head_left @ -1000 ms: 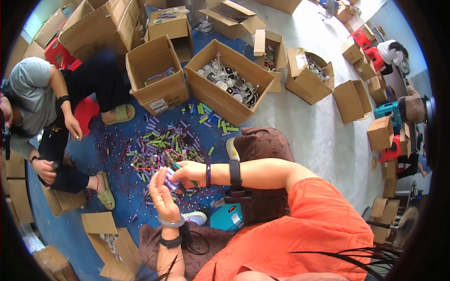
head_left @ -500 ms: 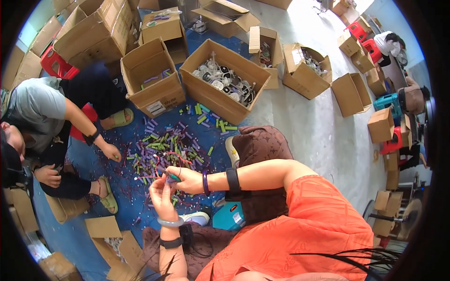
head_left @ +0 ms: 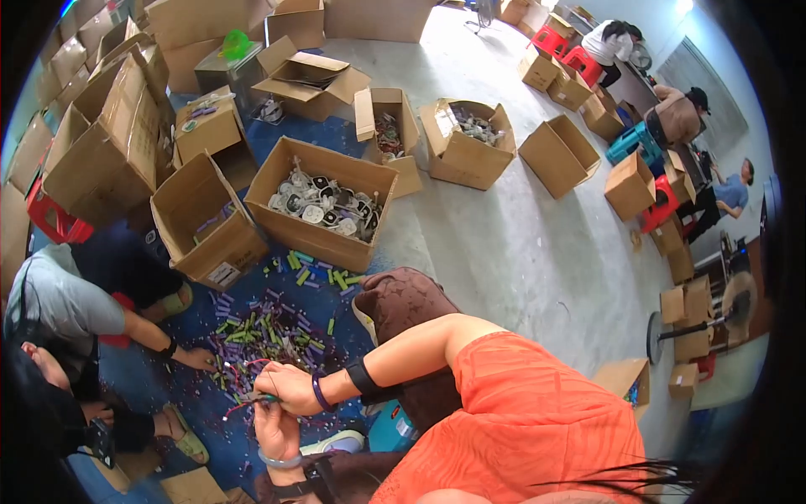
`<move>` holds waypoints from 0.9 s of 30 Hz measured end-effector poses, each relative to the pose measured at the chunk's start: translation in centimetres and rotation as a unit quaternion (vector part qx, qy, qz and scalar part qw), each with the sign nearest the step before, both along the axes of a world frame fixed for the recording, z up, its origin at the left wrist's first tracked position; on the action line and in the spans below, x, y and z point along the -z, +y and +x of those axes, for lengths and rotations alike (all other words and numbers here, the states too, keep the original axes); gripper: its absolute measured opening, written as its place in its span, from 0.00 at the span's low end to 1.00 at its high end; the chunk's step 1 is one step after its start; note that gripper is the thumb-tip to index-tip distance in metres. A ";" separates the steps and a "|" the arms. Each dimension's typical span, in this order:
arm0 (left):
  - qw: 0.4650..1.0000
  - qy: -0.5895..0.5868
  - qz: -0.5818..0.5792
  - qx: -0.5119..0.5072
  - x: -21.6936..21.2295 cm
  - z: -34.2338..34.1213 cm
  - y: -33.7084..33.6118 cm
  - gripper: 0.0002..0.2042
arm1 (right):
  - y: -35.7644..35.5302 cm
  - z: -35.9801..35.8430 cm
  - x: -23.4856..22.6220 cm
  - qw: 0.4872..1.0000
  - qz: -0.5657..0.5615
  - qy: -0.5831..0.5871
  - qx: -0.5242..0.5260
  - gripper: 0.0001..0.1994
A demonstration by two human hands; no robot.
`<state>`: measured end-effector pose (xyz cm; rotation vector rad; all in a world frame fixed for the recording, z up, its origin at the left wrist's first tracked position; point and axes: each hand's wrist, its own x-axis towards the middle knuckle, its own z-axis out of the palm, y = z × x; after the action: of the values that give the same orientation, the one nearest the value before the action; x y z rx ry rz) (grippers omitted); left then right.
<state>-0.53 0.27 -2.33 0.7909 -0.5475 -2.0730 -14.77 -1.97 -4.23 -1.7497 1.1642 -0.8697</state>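
My right hand is closed around small green-handled pliers, their dark jaws pointing left. Just below, my left hand pinches a small battery cell, mostly hidden by the fingers. Thin red wires stick out to the left of the pinch, and another red wire curves above my right hand. Both hands are close together over the near edge of a pile of purple and green battery cells on the blue floor covering.
At left a seated co-worker's hand reaches to the pile. Beyond it stand a box with a few purple cells and a box of white and black parts. A teal box is beside my shoe. A fan stands at right.
My view has swung right and up, so things appear farther left and lower. My hands stay together with pliers and wires. The co-worker's hand has come down to the pile.
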 end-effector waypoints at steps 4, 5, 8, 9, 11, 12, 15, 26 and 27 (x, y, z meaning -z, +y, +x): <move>0.999 -0.018 0.009 -0.034 1.8 0.1 0.9 0.20 | 0.3 0.0 0.5 0.999 -0.035 0.019 0.015 0.18; 0.999 -0.024 0.013 -0.043 1.9 0.3 1.1 0.19 | 0.3 -0.2 0.4 0.999 -0.037 0.018 0.014 0.18; 0.996 -0.031 0.049 -0.072 2.4 0.7 1.3 0.16 | -0.1 -0.5 0.2 0.997 -0.002 0.073 -0.011 0.25; 0.992 -0.029 0.085 -0.091 2.6 0.6 1.5 0.14 | -0.3 -0.5 0.1 0.997 -0.003 0.071 -0.012 0.25; 0.989 -0.042 0.106 -0.099 2.7 0.9 1.8 0.11 | -0.6 -0.6 -0.3 0.986 0.082 0.135 -0.054 0.25; 0.987 -0.032 0.120 -0.102 2.5 0.6 1.8 0.10 | -0.7 -0.4 -0.2 0.980 0.123 0.142 -0.068 0.26; 0.984 -0.030 0.136 -0.107 2.3 0.6 1.7 0.10 | -1.0 0.2 -0.1 0.966 0.197 0.142 -0.088 0.28; 0.989 0.057 0.133 0.031 18.1 -4.7 -3.3 0.19 | -1.4 -0.2 3.4 0.954 0.282 0.080 -0.054 0.26; 0.987 0.067 0.134 0.057 18.8 -7.0 -3.5 0.19 | -1.1 1.1 2.4 0.931 0.350 -0.020 -0.103 0.23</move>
<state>-7.48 -3.19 -21.18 0.7802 -0.2472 -2.3182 -13.70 -3.07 -6.58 -1.2200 1.0622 -0.2947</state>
